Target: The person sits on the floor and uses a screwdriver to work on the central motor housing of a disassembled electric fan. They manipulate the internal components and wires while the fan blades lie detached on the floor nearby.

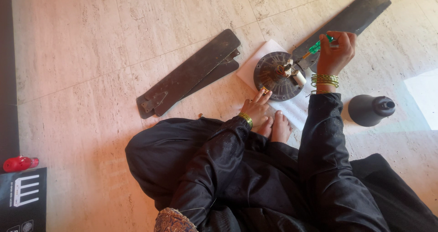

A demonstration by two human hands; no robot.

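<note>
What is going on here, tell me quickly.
A person sits on the tiled floor with a dismantled ceiling fan. The right hand holds a green-handled screwdriver, its tip where the one attached blade meets the round motor housing. The left hand rests its fingers on the housing's near edge. Two detached blades lie stacked to the left; a dark bell-shaped cover lies to the right.

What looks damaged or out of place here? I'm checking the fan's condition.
The fan is apart: two blades lie stacked loose on the floor, one blade remains at the motor hub, and the dark cone cover lies aside.
</note>
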